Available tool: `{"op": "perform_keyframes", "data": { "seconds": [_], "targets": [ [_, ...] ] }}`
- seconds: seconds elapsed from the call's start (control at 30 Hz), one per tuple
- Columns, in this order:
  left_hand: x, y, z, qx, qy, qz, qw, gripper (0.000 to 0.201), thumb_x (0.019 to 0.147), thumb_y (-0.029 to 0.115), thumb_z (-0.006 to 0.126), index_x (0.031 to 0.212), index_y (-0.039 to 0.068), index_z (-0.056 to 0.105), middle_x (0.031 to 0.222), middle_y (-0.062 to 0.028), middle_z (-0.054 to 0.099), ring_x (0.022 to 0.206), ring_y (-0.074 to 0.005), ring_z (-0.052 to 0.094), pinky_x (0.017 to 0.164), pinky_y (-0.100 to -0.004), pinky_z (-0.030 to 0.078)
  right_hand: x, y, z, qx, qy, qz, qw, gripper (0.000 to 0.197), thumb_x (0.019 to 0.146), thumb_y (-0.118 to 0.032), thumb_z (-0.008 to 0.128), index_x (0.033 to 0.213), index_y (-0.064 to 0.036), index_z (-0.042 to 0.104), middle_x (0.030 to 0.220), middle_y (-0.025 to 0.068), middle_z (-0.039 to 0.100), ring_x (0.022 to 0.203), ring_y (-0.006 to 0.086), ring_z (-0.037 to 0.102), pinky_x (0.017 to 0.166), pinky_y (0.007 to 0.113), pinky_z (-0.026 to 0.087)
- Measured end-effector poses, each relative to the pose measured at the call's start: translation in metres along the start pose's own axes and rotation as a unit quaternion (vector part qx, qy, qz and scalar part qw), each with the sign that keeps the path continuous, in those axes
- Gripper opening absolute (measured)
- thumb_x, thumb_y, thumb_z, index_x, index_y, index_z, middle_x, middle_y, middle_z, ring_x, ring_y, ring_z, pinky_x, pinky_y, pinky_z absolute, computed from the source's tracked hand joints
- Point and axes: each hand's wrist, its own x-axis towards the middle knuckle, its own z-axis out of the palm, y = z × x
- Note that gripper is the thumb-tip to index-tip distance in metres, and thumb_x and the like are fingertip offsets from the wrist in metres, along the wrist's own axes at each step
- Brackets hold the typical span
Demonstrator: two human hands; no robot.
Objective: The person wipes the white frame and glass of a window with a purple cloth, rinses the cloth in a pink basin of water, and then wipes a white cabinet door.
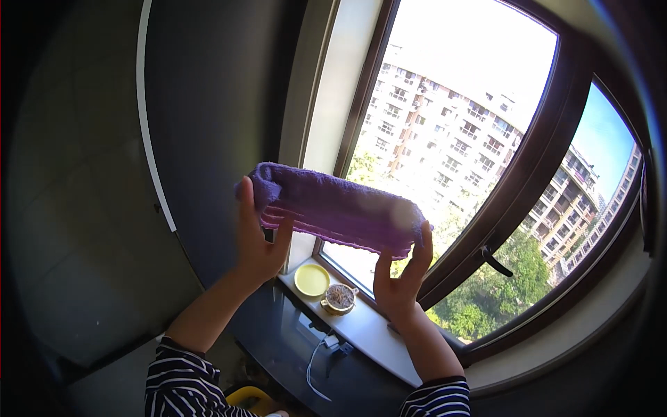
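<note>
Left hand [260, 249] clamped on the left end of a layered purple cloth [333, 198], right hand [401, 285] on its right end. Cloth is up in the air, well above the white sill [385, 347]. On sill: yellow dish [312, 279] left, small bowl [339, 311] just right. Nearer: dark glossy surface [278, 354], white cable [310, 368]. Far: window frame [575, 69], apartment block [445, 118] outside.

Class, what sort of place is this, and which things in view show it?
Probably an upper-floor room in a home: the window looks out on a many-storeyed building and down onto treetops, and a yellow dish or lid sits on the sill.
</note>
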Motion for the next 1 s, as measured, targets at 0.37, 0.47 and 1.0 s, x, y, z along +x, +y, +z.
{"op": "perform_keyframes", "data": {
  "seconds": [0.37, 0.47, 1.0],
  "targets": [
    [0.116, -0.113, 0.048, 0.147, 0.042, 0.129, 0.98, 0.078, 0.088, 0.014, 0.059, 0.151, 0.001, 0.015, 0.137, -0.0342, 0.033, 0.123, -0.0494, 0.038, 0.105, -0.0539, 0.028, 0.104, 0.067, 0.137, -0.029, 0.026, -0.036, 0.999, 0.077, 0.083, 0.0, 0.054, 0.148, 0.0066, 0.012, 0.146, 0.0329, 0.029, 0.13, 0.051, 0.036, 0.109, 0.053, 0.031],
    [0.149, -0.149, 0.061, 0.153, -0.043, 0.097, 0.982, 0.079, 0.089, 0.018, 0.058, 0.151, 0.001, 0.013, 0.143, -0.0291, 0.029, 0.131, -0.0471, 0.029, 0.111, -0.0519, 0.022, 0.135, 0.095, 0.166, -0.055, 0.023, -0.047, 0.997, 0.08, 0.081, 0.002, 0.053, 0.149, 0.0047, 0.01, 0.147, 0.0314, 0.028, 0.133, 0.0502, 0.032, 0.111, 0.053, 0.028],
    [0.327, -0.19, 0.15, 0.224, 0.055, 0.1, 0.968, 0.068, 0.093, 0.033, 0.056, 0.145, -0.001, 0.028, 0.14, -0.024, 0.041, 0.128, -0.0346, 0.043, 0.109, -0.0442, 0.033, 0.307, 0.153, 0.248, -0.089, 0.025, -0.102, 0.99, 0.074, 0.087, -0.003, 0.052, 0.151, -0.0033, 0.014, 0.147, 0.0172, 0.037, 0.135, 0.0442, 0.032, 0.11, 0.049, 0.03]
  ]
}}
